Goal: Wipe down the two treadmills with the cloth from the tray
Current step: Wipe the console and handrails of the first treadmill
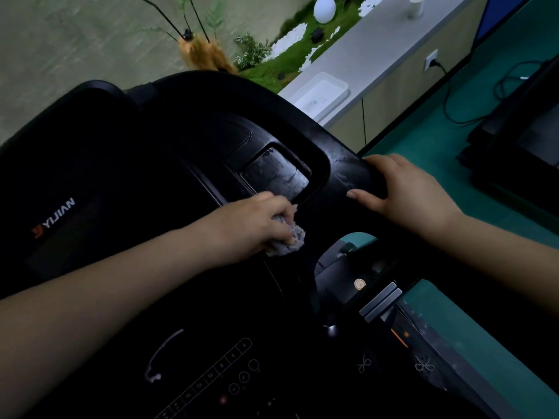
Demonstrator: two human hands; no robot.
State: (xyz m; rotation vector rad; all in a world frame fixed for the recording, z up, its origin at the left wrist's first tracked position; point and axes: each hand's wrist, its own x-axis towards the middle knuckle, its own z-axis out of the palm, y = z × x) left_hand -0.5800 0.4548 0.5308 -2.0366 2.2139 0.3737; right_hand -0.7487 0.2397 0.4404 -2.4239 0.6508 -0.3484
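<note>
The left hand (257,219) was closed tight on the small, pale, crumpled cloth (79,244), pressing it on the big black plastic treadmill console (127,164), while the right hand (405,192) gripped its curved black handlebar (341,152). The white plastic tray (322,95) sat bare at one o'clock. The job looked part done, with the second black treadmill (520,140) at three o'clock likely not wiped yet.

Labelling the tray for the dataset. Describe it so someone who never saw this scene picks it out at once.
Look past the black treadmill console to the long pale grey counter running along the green floor. The tray sits on the counter's near end, just beyond the console's curved top edge. It is the only shallow white rectangular container there; the other white things are a round globe lamp and a paper cup farther along.
</note>
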